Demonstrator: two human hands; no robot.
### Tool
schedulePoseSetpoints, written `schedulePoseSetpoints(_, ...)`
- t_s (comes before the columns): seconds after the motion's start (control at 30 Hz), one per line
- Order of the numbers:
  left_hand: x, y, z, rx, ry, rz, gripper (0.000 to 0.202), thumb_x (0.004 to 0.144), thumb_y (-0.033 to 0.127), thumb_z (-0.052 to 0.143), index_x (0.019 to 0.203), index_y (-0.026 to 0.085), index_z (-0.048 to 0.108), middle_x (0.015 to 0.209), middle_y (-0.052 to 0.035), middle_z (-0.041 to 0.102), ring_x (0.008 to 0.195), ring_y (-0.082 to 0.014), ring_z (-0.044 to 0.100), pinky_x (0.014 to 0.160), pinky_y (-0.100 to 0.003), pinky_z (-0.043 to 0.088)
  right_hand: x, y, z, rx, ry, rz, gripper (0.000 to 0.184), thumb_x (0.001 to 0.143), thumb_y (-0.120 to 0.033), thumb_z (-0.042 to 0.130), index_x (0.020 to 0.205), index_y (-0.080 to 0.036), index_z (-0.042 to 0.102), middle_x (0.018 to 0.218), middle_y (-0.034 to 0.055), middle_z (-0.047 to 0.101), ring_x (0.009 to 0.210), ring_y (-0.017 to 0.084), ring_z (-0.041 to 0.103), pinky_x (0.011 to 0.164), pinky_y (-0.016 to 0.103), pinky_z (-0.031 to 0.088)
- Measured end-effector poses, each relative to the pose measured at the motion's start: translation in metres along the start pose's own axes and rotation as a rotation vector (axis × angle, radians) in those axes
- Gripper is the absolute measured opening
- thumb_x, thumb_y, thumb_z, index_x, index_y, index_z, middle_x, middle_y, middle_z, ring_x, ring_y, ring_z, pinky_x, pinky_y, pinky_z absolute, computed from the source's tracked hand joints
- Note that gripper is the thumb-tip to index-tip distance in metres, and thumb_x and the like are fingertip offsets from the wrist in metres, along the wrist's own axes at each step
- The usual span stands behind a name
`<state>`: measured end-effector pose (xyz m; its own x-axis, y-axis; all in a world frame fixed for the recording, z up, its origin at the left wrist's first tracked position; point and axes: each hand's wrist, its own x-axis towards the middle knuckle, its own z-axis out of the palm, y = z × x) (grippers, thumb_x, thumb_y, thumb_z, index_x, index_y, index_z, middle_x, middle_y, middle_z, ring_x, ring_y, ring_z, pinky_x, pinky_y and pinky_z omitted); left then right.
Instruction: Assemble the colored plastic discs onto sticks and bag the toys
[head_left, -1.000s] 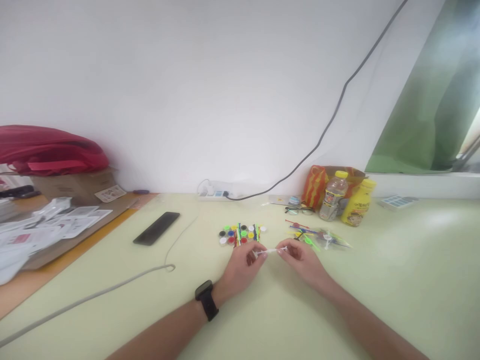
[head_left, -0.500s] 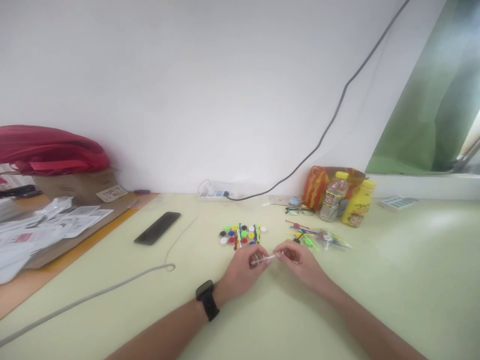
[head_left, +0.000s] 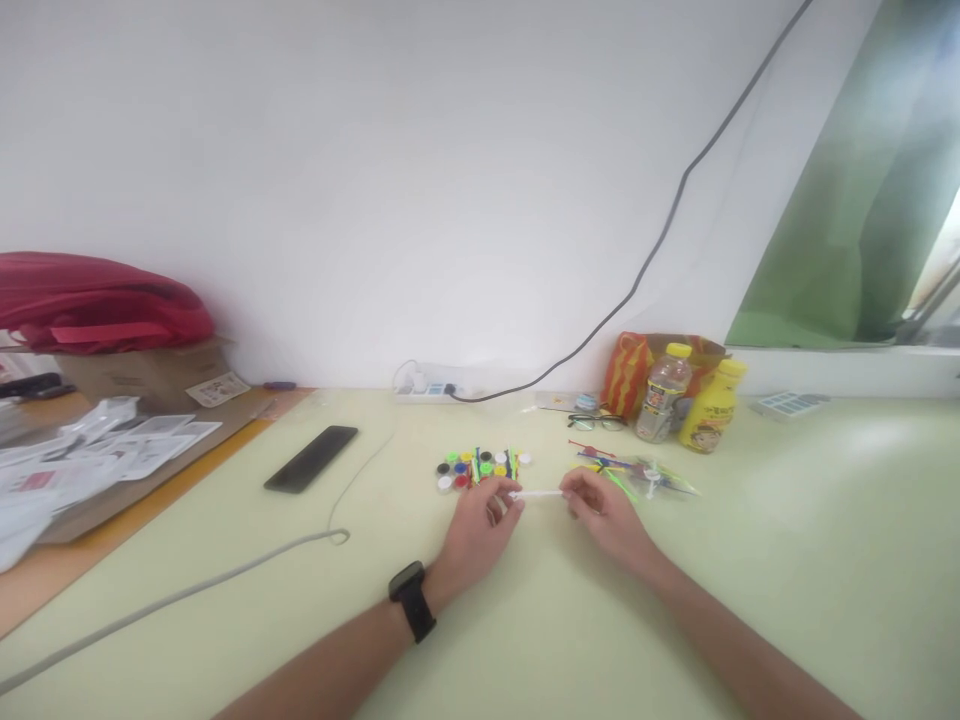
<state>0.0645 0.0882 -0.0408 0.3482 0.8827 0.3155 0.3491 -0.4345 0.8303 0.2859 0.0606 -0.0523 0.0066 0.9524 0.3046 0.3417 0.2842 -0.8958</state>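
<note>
A thin white plastic stick (head_left: pixel 538 494) is stretched level between my two hands, just above the pale green table (head_left: pixel 787 560). My left hand (head_left: pixel 480 528), with a black watch (head_left: pixel 412 598) on its wrist, pinches the stick's left end. My right hand (head_left: pixel 604 514) pinches the right end. Just beyond my left hand lies a cluster of small coloured round caps and sticks (head_left: pixel 481 467). Past my right hand lies a clear bag of coloured sticks (head_left: pixel 637 474).
A black phone (head_left: pixel 311 458) and a grey cable (head_left: pixel 225 575) lie to the left. At the wall stand a power strip (head_left: pixel 431 388), glasses (head_left: pixel 598 421), two bottles (head_left: pixel 686 405) and an orange bag (head_left: pixel 628 372). Papers (head_left: pixel 82 450), a box and a red bag (head_left: pixel 97 300) fill the far left.
Both hands have moved slightly away from me, toward the caps. The white stick, tilted half a second ago, now lies level between the fingertips.
</note>
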Motion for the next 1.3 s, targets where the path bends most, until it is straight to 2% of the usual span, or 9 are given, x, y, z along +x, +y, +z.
schedulePoseSetpoints(0.1, 0.001, -0.001, 0.000, -0.016, 0.033, -0.007, 0.023, 0.091, 0.034, 0.060, 0.111, 0.022, 0.063, 0.087, 0.0007, 0.064, 0.060, -0.0112, 0.050, 0.055, -0.023, 0.041, 0.004, 0.007, -0.007, 0.000, 0.117, 0.017, 0.013, 0.085, -0.030, 0.055, 0.086, -0.020, 0.062, 0.077, 0.0031, 0.064, 0.070, 0.019, 0.064, 0.067, 0.031, 0.051)
schedulePoseSetpoints(0.2, 0.000, 0.000, 0.001, -0.018, 0.002, -0.009, 0.020, 0.090, 0.033, 0.060, 0.106, 0.022, 0.063, 0.084, 0.0010, 0.063, 0.059, -0.0112, 0.050, 0.055, -0.023, 0.041, 0.007, 0.011, -0.012, -0.056, 0.189, 0.005, 0.018, 0.086, -0.030, 0.054, 0.087, -0.019, 0.067, 0.083, 0.0071, 0.069, 0.077, 0.022, 0.068, 0.074, 0.034, 0.054)
schedulePoseSetpoints(0.33, -0.002, 0.003, 0.000, 0.006, -0.046, -0.020, 0.016, 0.089, 0.031, 0.060, 0.099, 0.021, 0.065, 0.076, 0.0016, 0.061, 0.060, -0.0123, 0.050, 0.055, -0.023, 0.041, 0.009, 0.016, -0.009, -0.194, 0.134, -0.097, 0.020, 0.088, -0.027, 0.052, 0.083, -0.019, 0.070, 0.090, 0.0095, 0.070, 0.083, 0.023, 0.067, 0.076, 0.036, 0.056)
schedulePoseSetpoints(0.43, -0.003, 0.003, 0.000, 0.007, -0.067, -0.026, 0.014, 0.088, 0.031, 0.060, 0.095, 0.021, 0.065, 0.072, 0.0019, 0.060, 0.060, -0.0127, 0.051, 0.055, -0.023, 0.040, 0.008, 0.019, -0.004, -0.237, 0.115, -0.142, 0.019, 0.088, -0.025, 0.053, 0.088, -0.019, 0.070, 0.100, 0.0112, 0.070, 0.090, 0.024, 0.067, 0.081, 0.037, 0.057)
schedulePoseSetpoints(0.8, -0.002, 0.004, 0.000, 0.019, -0.112, -0.025, 0.014, 0.087, 0.029, 0.057, 0.087, 0.018, 0.066, 0.067, 0.0012, 0.059, 0.058, -0.0127, 0.050, 0.053, -0.023, 0.037, 0.008, 0.021, -0.001, -0.270, 0.043, -0.173, 0.015, 0.090, -0.025, 0.053, 0.091, -0.018, 0.067, 0.101, 0.0115, 0.066, 0.092, 0.023, 0.065, 0.086, 0.038, 0.057)
schedulePoseSetpoints(0.97, -0.003, 0.003, -0.001, 0.029, -0.120, -0.015, 0.015, 0.087, 0.030, 0.057, 0.087, 0.019, 0.067, 0.066, 0.0014, 0.058, 0.058, -0.0129, 0.050, 0.053, -0.023, 0.037, 0.008, 0.019, 0.000, -0.283, 0.011, -0.178, 0.013, 0.089, -0.023, 0.054, 0.088, -0.019, 0.067, 0.097, 0.0106, 0.065, 0.087, 0.023, 0.063, 0.082, 0.038, 0.056)
schedulePoseSetpoints(1.13, -0.002, 0.002, 0.000, 0.034, -0.120, -0.015, 0.013, 0.087, 0.029, 0.057, 0.087, 0.019, 0.066, 0.065, 0.0018, 0.057, 0.058, -0.0130, 0.050, 0.053, -0.023, 0.037, 0.008, 0.012, 0.000, -0.393, 0.007, -0.162, 0.017, 0.090, -0.025, 0.052, 0.079, -0.019, 0.063, 0.088, 0.0084, 0.065, 0.079, 0.022, 0.061, 0.075, 0.034, 0.050)
schedulePoseSetpoints(1.23, -0.003, 0.004, 0.000, 0.027, -0.102, -0.019, 0.012, 0.087, 0.027, 0.056, 0.090, 0.020, 0.066, 0.071, 0.0011, 0.060, 0.060, -0.0133, 0.051, 0.055, -0.024, 0.039, 0.006, 0.005, -0.002, -0.499, 0.028, -0.128, 0.030, 0.092, -0.030, 0.050, 0.064, -0.021, 0.053, 0.073, 0.0050, 0.060, 0.066, 0.019, 0.055, 0.064, 0.031, 0.041)
schedulePoseSetpoints(1.3, -0.003, 0.004, -0.001, 0.022, -0.074, -0.014, 0.014, 0.087, 0.026, 0.057, 0.096, 0.020, 0.065, 0.082, -0.0007, 0.065, 0.065, -0.0141, 0.054, 0.059, -0.025, 0.043, 0.004, 0.001, -0.004, -0.548, 0.046, -0.109, 0.040, 0.093, -0.035, 0.049, 0.056, -0.021, 0.042, 0.061, 0.0022, 0.053, 0.058, 0.017, 0.048, 0.059, 0.031, 0.034)
